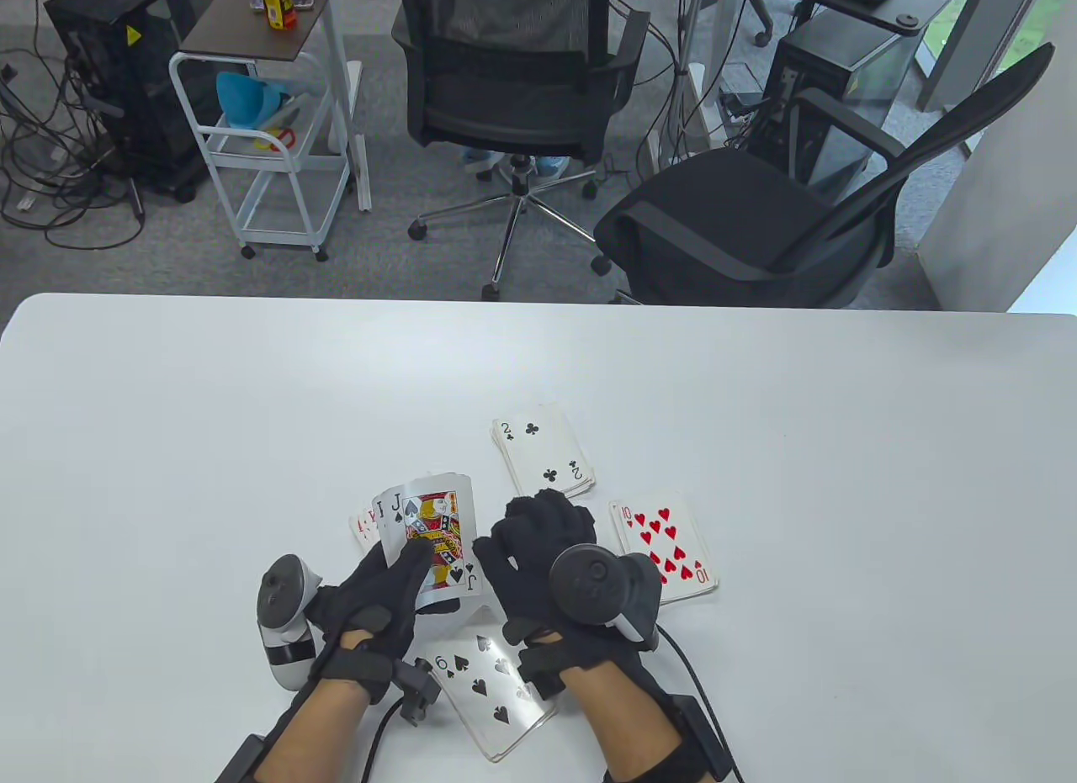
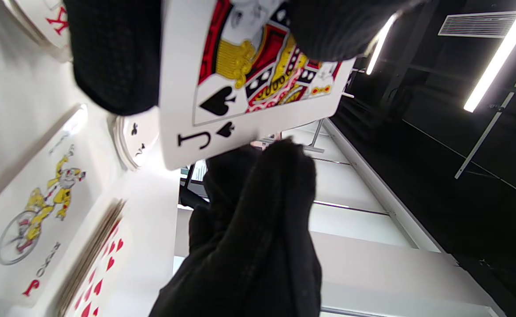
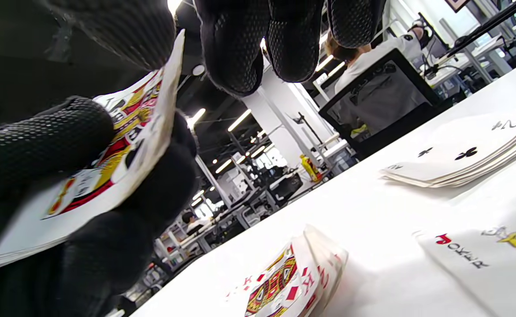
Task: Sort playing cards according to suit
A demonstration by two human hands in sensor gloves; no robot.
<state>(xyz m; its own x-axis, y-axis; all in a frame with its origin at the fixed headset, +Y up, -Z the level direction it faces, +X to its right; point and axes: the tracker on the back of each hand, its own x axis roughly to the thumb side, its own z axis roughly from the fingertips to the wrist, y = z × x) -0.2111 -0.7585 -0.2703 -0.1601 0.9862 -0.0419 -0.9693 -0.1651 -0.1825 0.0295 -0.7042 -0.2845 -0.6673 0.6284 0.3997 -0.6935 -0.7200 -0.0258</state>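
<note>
Left hand (image 1: pixel 383 585) fingers grip a fan of cards (image 1: pixel 429 539), jack of spades foremost. Right hand (image 1: pixel 538 547) beside the fan, fingers loosely curled, holding nothing visible.

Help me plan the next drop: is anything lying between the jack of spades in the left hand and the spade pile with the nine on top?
Nothing visible lies between them. The jack of spades card, held by the black-gloved left hand, hangs just beyond the face-up nine of spades pile; the black-gloved right hand hovers beside it.

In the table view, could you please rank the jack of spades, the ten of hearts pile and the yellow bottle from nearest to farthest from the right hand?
1. Jack of spades, just left of the right hand.
2. Ten of hearts pile, right.
3. Yellow bottle, far back left, on the cart.
</note>
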